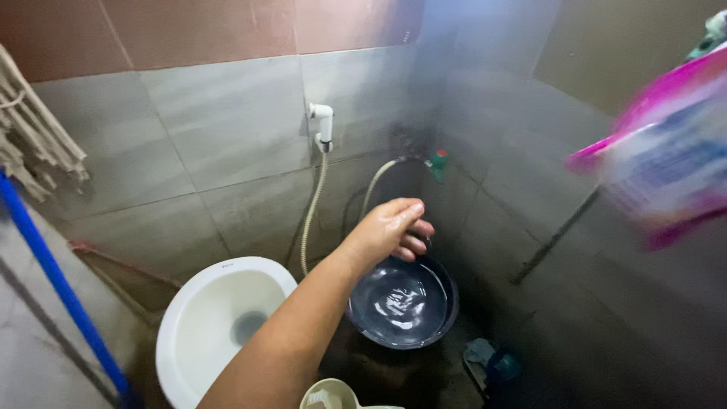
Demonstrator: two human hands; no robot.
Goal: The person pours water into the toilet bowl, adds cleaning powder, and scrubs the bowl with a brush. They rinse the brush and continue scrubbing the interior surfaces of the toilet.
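My left hand (392,227) reaches forward over a dark blue bucket (443,314) that has water in it. The wet fingers are curled around the bucket's far rim or handle. A blurred pink and white package (666,163) hangs in the air at the right edge, above the floor. Whatever holds it is out of view, and my right hand does not show.
A white toilet bowl (216,322) stands left of the bucket. On the grey tiled wall hang a white spray nozzle (322,125) with its hose and a green tap (438,160). A blue pole (53,280) leans at the left. A small blue object (496,367) lies on the wet floor.
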